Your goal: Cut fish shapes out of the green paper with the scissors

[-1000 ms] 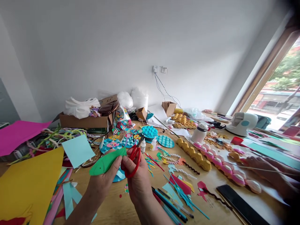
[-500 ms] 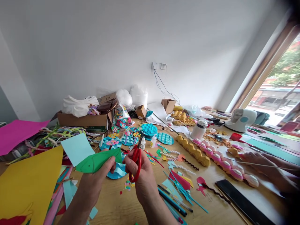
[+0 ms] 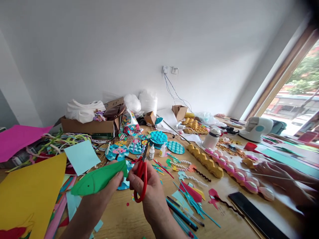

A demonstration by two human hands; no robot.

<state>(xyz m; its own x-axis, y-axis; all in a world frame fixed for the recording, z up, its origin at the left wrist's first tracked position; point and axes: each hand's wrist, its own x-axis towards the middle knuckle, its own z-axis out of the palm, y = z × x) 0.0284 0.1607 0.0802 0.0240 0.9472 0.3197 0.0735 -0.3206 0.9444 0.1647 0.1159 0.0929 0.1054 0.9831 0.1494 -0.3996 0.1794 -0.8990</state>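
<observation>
A green paper fish (image 3: 98, 179), with an eye and a gill line drawn on it, is pinched in my left hand (image 3: 106, 192) near its tail end. My right hand (image 3: 149, 186) grips red-handled scissors (image 3: 141, 181), blades pointing up and away from me, just right of the fish. The blades look closed and apart from the paper. Behind my hands lie blue wavy paper discs (image 3: 116, 152) bearing small paper fish. Two small glue bottles (image 3: 151, 152) stand beyond the scissors.
Yellow (image 3: 32, 196), magenta (image 3: 22, 141) and pale blue (image 3: 82, 157) paper lie left. Pens (image 3: 183, 215), paper strips and a black case (image 3: 251, 212) are to the right. Another person's hands (image 3: 279, 177) work beside a pink egg-carton strip (image 3: 239, 174).
The green fish has shifted slightly left and down, tilting more, with my left hand. The scissors have turned slightly more upright and lowered a little.
</observation>
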